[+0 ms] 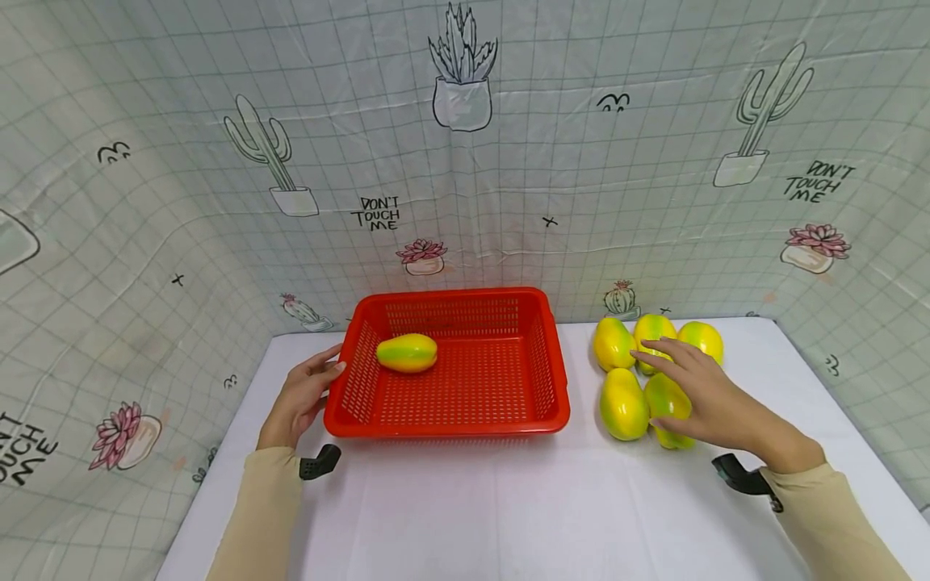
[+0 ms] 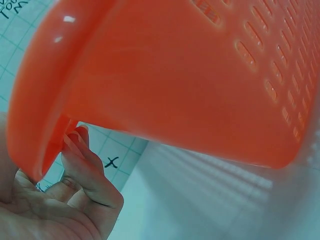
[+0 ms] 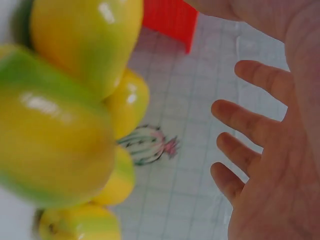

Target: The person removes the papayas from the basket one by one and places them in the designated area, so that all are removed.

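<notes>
A red plastic basket (image 1: 465, 428) with slotted walls stands on the table, and one yellow-green mango (image 1: 407, 353) lies in its left part. My left hand (image 1: 299, 395) grips the basket's left rim; in the left wrist view its fingers curl under the rim (image 2: 30, 100). Over a cluster of several mangoes (image 1: 623, 403) on the right hovers my right hand (image 1: 708, 395), fingers spread and nothing held. The right wrist view shows that hand (image 3: 275, 135) apart from the nearest mango (image 3: 55, 140).
A white cloth (image 1: 508, 508) covers the table. Grid-patterned fabric (image 1: 501, 177) with cactus drawings hangs behind it and along both sides, close to the basket's back edge. A dark device (image 1: 320, 462) sits at the left wrist, and another (image 1: 741, 474) at the right.
</notes>
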A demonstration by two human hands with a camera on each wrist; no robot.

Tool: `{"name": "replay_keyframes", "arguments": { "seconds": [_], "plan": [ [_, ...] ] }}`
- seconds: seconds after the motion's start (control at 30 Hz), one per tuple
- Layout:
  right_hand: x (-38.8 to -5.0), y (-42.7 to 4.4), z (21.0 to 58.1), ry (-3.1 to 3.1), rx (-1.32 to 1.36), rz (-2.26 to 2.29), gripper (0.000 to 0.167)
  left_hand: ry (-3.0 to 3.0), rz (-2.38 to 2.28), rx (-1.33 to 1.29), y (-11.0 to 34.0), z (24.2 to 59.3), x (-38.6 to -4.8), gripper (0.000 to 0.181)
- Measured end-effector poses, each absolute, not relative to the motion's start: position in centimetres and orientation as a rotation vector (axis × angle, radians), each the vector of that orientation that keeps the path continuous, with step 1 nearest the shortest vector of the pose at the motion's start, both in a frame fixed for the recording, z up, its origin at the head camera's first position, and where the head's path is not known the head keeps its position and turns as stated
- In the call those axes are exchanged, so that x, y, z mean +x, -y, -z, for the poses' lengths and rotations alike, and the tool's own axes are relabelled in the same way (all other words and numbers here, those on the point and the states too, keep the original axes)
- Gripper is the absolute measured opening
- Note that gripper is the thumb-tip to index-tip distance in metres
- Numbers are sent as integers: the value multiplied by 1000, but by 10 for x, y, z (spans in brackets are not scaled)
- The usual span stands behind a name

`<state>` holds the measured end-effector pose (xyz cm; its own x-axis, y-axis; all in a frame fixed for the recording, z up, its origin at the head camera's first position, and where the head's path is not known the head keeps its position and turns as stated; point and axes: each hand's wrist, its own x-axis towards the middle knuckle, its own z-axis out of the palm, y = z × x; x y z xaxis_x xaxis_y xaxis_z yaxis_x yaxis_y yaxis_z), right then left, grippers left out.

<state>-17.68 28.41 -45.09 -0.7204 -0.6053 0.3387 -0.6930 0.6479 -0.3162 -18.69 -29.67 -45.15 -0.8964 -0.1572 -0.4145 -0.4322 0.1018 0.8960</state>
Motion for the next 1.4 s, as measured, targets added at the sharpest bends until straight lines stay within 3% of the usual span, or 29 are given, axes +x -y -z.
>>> {"name": "replay_keyframes", "arguments": {
  "seconds": [0.3,0.57,1.03,1.4],
  "plan": [
    [-190,-230,426,2651,1192,-653,81,-2165,-1880,-592,296,451,-186,60],
    [-199,-178,433,2634,1342,-662,73,-2156,-1894,-574,297,450,-186,61],
    [-215,-117,441,2661,1341,-726,68,-2157,-1899,-584,295,450,-186,60],
    [-223,-78,423,2767,1375,-673,67,-2156,-1896,-579,295,449,-186,60]
  ]
}}
